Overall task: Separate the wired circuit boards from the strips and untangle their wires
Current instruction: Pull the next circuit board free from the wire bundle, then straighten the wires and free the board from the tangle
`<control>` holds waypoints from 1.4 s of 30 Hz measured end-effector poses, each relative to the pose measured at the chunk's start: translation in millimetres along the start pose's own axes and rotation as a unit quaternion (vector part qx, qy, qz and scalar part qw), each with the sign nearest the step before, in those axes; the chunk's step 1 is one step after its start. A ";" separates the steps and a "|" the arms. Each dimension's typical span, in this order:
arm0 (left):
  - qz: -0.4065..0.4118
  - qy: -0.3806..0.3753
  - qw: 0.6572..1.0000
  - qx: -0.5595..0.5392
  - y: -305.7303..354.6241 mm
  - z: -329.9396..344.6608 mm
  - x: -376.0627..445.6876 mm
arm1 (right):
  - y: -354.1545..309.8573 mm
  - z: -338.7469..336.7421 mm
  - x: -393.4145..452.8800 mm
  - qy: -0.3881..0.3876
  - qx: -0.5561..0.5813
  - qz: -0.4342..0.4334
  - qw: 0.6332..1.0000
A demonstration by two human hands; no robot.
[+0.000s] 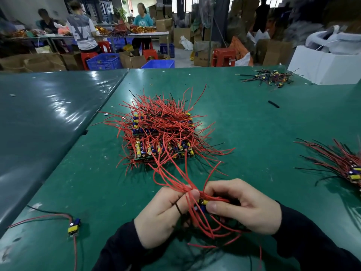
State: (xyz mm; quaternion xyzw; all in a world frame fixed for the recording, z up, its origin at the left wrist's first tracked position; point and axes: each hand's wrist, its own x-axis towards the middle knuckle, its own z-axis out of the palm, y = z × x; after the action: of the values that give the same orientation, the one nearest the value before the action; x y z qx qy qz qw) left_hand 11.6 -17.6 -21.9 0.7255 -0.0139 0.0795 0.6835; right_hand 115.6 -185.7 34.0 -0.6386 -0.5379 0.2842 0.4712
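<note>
A stack of green circuit board strips (162, 145) with yellow and blue parts sits mid-table, buried in tangled red and black wires. Near the front edge, my left hand (164, 214) pinches a bunch of red wires (175, 182) that trail from the stack. My right hand (244, 206) grips a small strip of wired boards (203, 204), its fingers curled round it. One separated board (74, 226) with red and black leads lies at the front left. A pile of separated boards (349, 169) lies at the right edge.
A smaller heap of wired parts (269, 77) and a white box (328, 63) stand at the back right. A short black tube (273, 104) lies right of centre. A seam in the green table (58, 173) runs diagonally on the left. People work at far tables.
</note>
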 end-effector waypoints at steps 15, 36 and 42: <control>-0.064 0.057 0.990 -0.116 28.0 8.0 5.4 | 9.4 -17.8 0.5 0.099 0.084 0.040 0.991; 0.156 0.154 0.957 0.187 25.0 14.6 4.1 | 9.2 4.8 9.6 0.270 0.120 0.027 0.955; 0.147 0.118 0.969 0.161 24.4 19.0 5.1 | 9.4 17.4 8.9 0.053 0.211 0.109 0.970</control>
State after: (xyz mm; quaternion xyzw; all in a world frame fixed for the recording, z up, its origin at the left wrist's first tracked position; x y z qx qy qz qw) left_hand 15.4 -37.6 1.8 0.8013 -0.0264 0.2651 0.5356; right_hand 106.8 -171.9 19.9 -0.5935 -0.3673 0.4067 0.5895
